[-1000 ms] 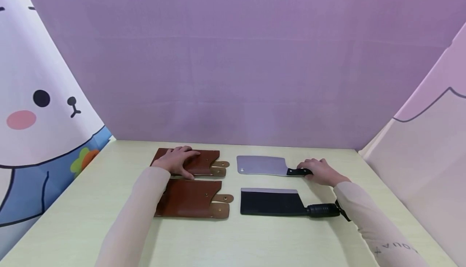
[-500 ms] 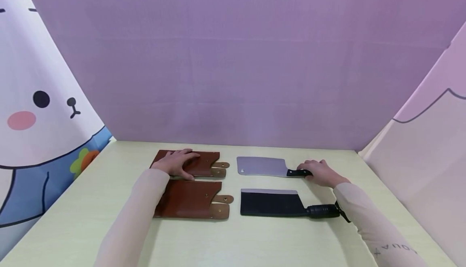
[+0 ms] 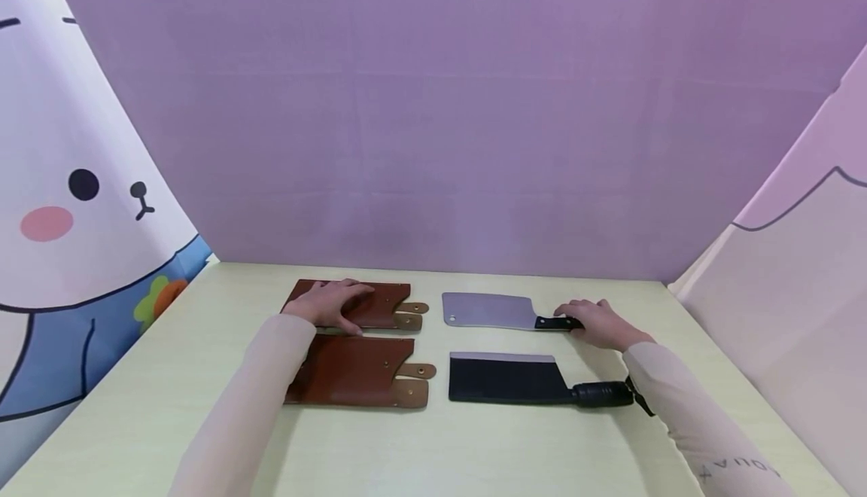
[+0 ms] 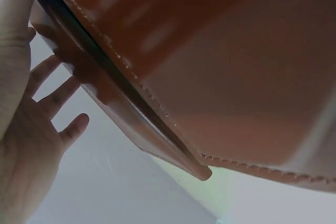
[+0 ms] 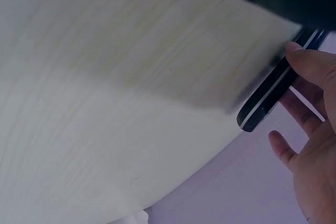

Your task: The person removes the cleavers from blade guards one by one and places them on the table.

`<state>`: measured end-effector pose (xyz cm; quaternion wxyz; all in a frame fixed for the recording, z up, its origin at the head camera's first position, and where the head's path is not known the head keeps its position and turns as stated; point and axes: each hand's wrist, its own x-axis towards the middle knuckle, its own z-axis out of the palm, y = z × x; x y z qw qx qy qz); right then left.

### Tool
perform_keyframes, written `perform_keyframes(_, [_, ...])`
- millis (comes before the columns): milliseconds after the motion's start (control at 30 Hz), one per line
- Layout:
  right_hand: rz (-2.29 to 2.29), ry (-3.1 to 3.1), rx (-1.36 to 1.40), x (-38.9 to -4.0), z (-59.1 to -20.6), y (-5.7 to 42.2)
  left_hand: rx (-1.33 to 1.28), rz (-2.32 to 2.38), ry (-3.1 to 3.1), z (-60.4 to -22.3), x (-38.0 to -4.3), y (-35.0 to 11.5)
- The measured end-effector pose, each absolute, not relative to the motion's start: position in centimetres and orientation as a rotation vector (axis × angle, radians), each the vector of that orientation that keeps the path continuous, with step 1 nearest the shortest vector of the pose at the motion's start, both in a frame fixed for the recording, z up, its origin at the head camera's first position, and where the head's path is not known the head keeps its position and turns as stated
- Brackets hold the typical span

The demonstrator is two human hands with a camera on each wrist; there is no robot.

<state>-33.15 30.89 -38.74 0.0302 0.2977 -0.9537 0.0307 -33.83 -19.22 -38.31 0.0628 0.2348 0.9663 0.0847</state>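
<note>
Two brown leather knife sheaths lie flat on the table's left half, the far sheath point(image 3: 379, 307) behind the near sheath point(image 3: 359, 373). My left hand point(image 3: 327, 304) rests across the far one with fingers spread and the thumb towards its near edge. On the right, a silver-bladed cleaver point(image 3: 489, 311) points left, its black handle between the thumb and fingers of my right hand point(image 3: 596, 322). In the right wrist view, the thumb touches that handle point(image 5: 269, 97). A black-bladed cleaver point(image 3: 504, 379) lies in front, partly below my right sleeve.
The pale table point(image 3: 440, 452) ends at a purple cloth backdrop point(image 3: 433, 120). Printed cartoon cloth point(image 3: 88, 286) hangs at the left, and a pale cloth point(image 3: 806, 301) borders the right side. Snap straps point(image 3: 416, 370) stick out to the right from the sheaths.
The head view has shifted very slightly. Both hands, the sheaths and the cleavers keep their places.
</note>
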Motion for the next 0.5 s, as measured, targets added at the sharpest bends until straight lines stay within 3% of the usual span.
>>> perform_keyframes(500, [0.152, -2.923, 0.821, -32.1, -36.7, 32.1, 0.746, 0.222, 2.946, -36.4, -33.1, -20.6])
